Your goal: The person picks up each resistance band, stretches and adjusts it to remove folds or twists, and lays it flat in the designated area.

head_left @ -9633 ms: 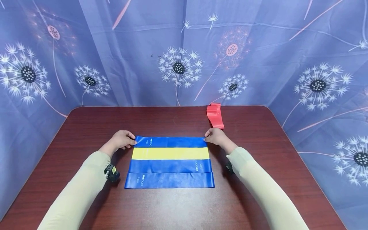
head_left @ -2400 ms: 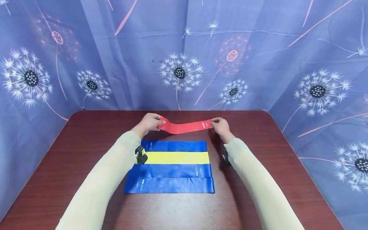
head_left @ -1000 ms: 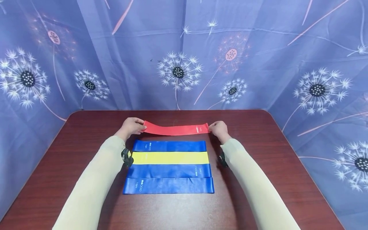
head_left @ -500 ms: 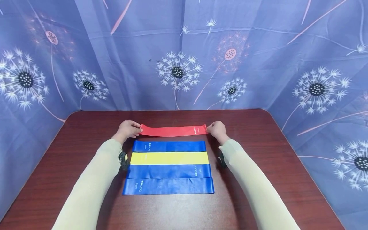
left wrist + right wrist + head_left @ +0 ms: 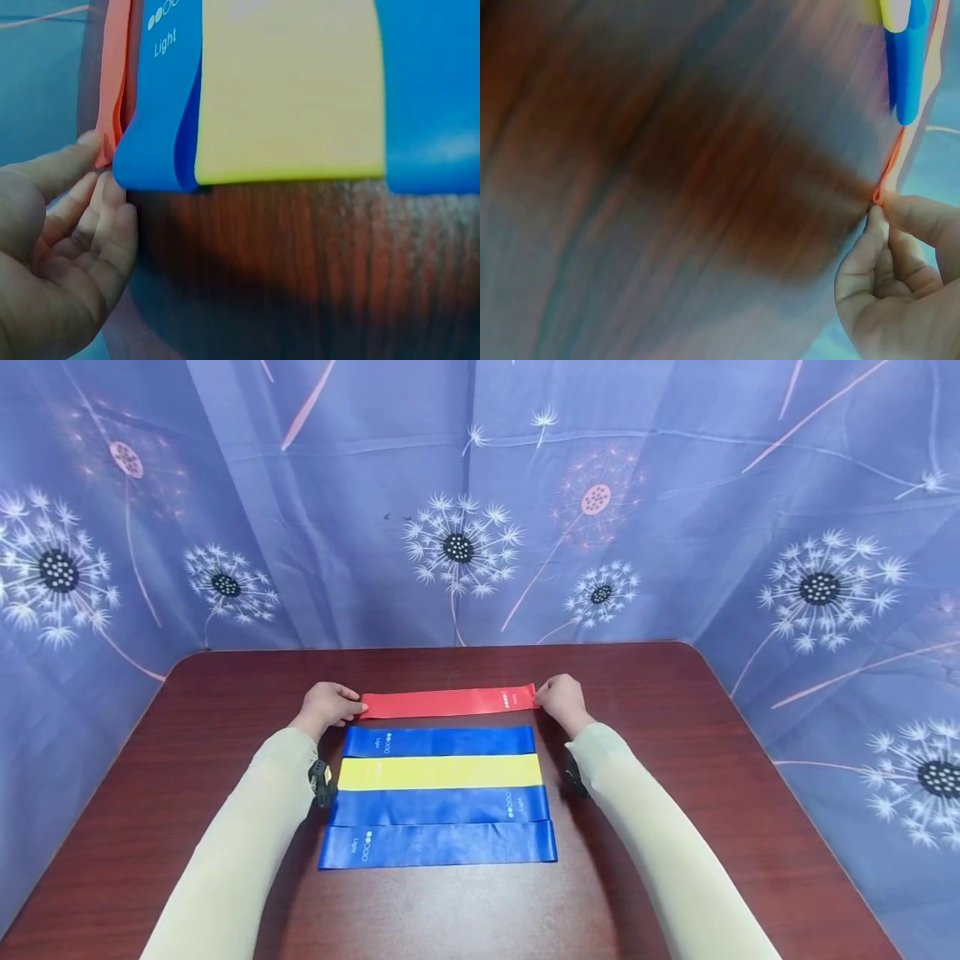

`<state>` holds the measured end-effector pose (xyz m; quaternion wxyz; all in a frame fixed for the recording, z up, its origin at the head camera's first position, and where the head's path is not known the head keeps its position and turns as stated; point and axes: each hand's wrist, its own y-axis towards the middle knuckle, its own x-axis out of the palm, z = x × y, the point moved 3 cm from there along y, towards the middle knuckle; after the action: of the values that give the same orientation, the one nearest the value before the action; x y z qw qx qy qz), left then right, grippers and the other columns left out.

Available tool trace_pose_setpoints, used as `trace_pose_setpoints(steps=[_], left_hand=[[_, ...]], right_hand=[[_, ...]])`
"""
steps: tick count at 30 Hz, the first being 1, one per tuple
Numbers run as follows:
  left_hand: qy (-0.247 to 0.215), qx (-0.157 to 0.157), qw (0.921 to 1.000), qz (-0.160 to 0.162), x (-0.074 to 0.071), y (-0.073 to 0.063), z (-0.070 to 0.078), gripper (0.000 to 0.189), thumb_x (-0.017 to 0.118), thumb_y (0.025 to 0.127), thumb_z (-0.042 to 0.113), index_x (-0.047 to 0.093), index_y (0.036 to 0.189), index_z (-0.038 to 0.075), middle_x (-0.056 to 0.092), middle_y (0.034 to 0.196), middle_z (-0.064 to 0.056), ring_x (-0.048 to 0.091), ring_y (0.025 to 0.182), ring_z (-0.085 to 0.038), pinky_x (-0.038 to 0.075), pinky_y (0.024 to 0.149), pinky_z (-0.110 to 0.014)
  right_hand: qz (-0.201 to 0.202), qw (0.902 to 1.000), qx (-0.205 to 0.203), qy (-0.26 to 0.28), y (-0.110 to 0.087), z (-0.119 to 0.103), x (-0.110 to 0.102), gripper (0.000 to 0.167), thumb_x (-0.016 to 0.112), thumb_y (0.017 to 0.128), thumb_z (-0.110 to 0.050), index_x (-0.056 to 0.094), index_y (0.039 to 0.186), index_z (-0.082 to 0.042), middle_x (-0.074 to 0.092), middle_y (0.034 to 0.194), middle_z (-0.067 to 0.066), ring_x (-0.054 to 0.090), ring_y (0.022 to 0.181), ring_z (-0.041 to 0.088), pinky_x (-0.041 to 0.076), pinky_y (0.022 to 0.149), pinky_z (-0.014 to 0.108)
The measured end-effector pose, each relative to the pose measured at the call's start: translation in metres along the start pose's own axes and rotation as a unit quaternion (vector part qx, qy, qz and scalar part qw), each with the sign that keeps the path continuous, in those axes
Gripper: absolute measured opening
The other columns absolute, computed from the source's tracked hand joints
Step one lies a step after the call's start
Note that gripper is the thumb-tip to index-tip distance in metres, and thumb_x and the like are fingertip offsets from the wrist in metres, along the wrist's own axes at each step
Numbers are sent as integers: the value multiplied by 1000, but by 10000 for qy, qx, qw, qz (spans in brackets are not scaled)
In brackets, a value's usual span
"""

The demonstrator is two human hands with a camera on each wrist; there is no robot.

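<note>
A red resistance band (image 5: 442, 702) lies stretched out flat beyond the row of other bands. My left hand (image 5: 328, 705) pinches its left end between thumb and fingers, also plain in the left wrist view. At the opposite end, my right hand (image 5: 562, 700) pinches the band's right tip; the right wrist view has the thumb and forefinger meeting on the red loop (image 5: 878, 196). Closer to me, a blue band marked Light (image 5: 450, 742), a yellow band (image 5: 450, 772), another blue band (image 5: 450, 807) and a front blue band (image 5: 450, 845) lie parallel, edge to edge or slightly overlapping.
The bands lie on a dark reddish wooden table (image 5: 675, 827) with rounded far corners. A blue curtain with a dandelion print (image 5: 337, 527) hangs along its back and sides. Each wrist wears a small black camera.
The red band, earlier crumpled at the back right, was picked up and drawn out between both hands. Over the last second it came nearer the blue band and its sag flattened out.
</note>
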<state>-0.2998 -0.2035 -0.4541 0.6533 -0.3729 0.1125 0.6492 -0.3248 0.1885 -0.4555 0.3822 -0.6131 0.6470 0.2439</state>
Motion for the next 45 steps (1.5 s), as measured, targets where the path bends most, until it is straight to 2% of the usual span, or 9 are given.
trace_pose_setpoints(steps=[5, 8, 13, 20, 26, 29, 35, 40, 45], left_hand=[[305, 73, 9993, 194, 0, -3, 6, 34, 71, 91, 8, 67, 119, -9, 72, 88, -18, 64, 71, -15, 61, 72, -30], [344, 56, 9992, 213, 0, -5, 8, 33, 70, 90, 7, 68, 118, -10, 72, 84, -17, 64, 68, -14, 61, 69, -29], [299, -31, 9994, 181, 0, -6, 7, 34, 70, 91, 10, 69, 118, -10, 73, 91, -19, 65, 73, -17, 63, 77, -33], [-61, -37, 10000, 22, -4, -5, -1, 38, 69, 92, 11, 66, 124, -11, 72, 111, -26, 69, 83, -19, 63, 88, -38], [-346, -44, 9993, -141, -9, -8, -4, 40, 67, 94, 9, 63, 129, -11, 69, 117, -27, 68, 87, -20, 61, 92, -39], [-440, 7, 9989, -191, -11, -10, -5, 41, 67, 95, 8, 61, 130, -12, 70, 113, -26, 66, 83, -17, 63, 86, -35], [-601, 112, 9976, -314, -11, -10, -12, 42, 67, 94, 4, 60, 130, -15, 73, 93, -16, 61, 68, -7, 60, 67, -22], [-682, 104, 9970, -343, -9, -9, -15, 41, 67, 93, 3, 60, 129, -16, 72, 86, -11, 60, 64, -5, 59, 64, -21], [-673, 69, 9971, -349, -9, -9, -17, 41, 67, 94, 3, 60, 130, -15, 73, 90, -14, 61, 64, -4, 60, 66, -22]], right_hand=[[-86, 9999, 32, 90, -2, -1, 1, 29, 59, 92, -9, 59, 63, -6, 47, 54, -2, 49, 61, 19, 43, 62, 27], [-155, 9998, 15, 82, -3, -1, 0, 26, 60, 93, -10, 65, 68, -4, 51, 56, -1, 51, 64, 19, 44, 63, 27], [-312, 9995, -16, 96, -7, 0, 0, 20, 64, 94, -13, 73, 81, 0, 58, 64, 1, 54, 69, 19, 47, 66, 27], [-387, 9985, 179, 341, -14, 2, 1, 23, 64, 95, -16, 71, 80, -1, 57, 64, 3, 54, 67, 19, 46, 62, 27], [-464, 9974, 260, 495, -16, 2, 3, 22, 66, 95, -19, 73, 83, -2, 62, 69, 5, 56, 69, 20, 49, 63, 27], [-436, 9976, 220, 495, -18, 1, 4, 21, 66, 94, -18, 73, 82, -2, 64, 72, 7, 57, 70, 21, 49, 63, 27], [-416, 9980, 187, 430, -22, 0, 6, 19, 68, 92, -15, 75, 85, 0, 69, 79, 11, 58, 71, 22, 48, 62, 26], [-394, 9975, 277, 520, -25, 1, 7, 18, 68, 92, -14, 74, 83, 1, 67, 77, 10, 56, 71, 22, 47, 60, 26], [-418, 9961, 449, 636, -27, 2, 8, 18, 70, 92, -15, 72, 82, 0, 62, 74, 8, 55, 71, 20, 49, 60, 25]])
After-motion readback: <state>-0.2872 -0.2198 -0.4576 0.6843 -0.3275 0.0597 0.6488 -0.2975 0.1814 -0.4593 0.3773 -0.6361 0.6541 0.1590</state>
